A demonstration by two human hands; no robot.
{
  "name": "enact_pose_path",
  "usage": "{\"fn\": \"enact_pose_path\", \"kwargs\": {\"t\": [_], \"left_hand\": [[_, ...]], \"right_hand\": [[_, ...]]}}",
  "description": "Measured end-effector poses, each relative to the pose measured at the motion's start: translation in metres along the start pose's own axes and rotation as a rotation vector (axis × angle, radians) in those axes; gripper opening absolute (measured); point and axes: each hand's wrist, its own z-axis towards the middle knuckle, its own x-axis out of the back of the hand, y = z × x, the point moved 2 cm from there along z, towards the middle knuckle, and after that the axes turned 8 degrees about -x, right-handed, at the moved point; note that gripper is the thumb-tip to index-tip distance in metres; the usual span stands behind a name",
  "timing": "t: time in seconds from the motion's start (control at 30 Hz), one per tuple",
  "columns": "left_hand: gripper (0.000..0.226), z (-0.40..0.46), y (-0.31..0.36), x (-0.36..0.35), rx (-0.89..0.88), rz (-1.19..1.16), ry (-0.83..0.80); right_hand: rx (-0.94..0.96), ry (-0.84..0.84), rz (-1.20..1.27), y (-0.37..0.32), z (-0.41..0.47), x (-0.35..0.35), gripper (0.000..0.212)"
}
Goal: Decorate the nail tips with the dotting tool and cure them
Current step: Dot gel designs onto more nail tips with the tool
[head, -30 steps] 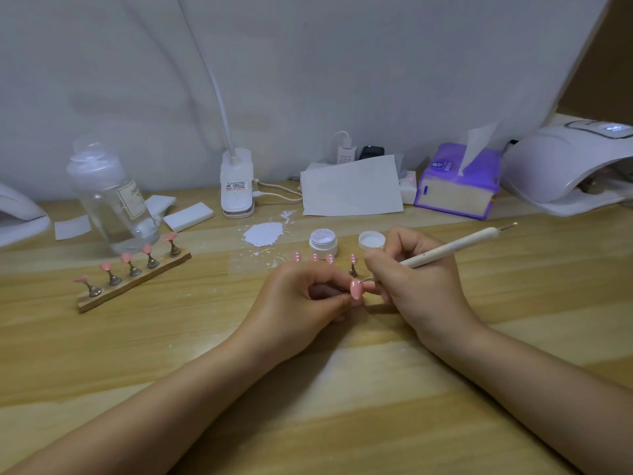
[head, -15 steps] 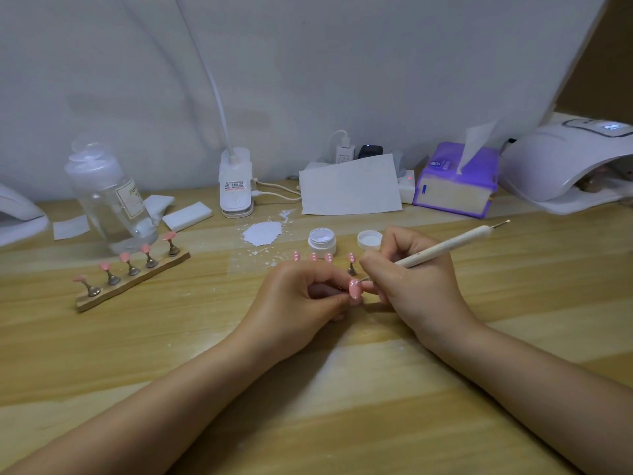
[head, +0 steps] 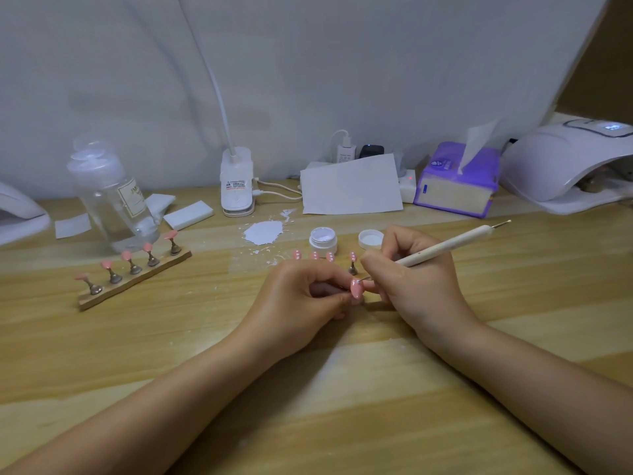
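L hand (head: 301, 293) pinching pink nail tip (head: 356, 289), R hand (head: 411, 279) gripping dotting tool (head: 442, 247); tool tip touching nail

Your single head camera looks forward and down, close over the wooden table (head: 102, 354) (wide-angle, bending its edges).

Only semi-readable thing is the clear bottle (head: 113, 197) label, starts w/ "JM" and the rest is too blurry. Lamp base (head: 236, 186) sticker and tissue pack (head: 455, 180) logo are unreadable tbh.
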Motion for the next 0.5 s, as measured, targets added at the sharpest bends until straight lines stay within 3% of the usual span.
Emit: {"fn": "enact_pose_path", "kwargs": {"t": [0.5], "left_hand": [[0.015, 0.0001, 0.0009, -0.0002, 0.012, -0.008, 0.005]], "right_hand": [[0.013, -0.016, 0.022, 0.0001, 0.0003, -0.0007, 0.04]]}}
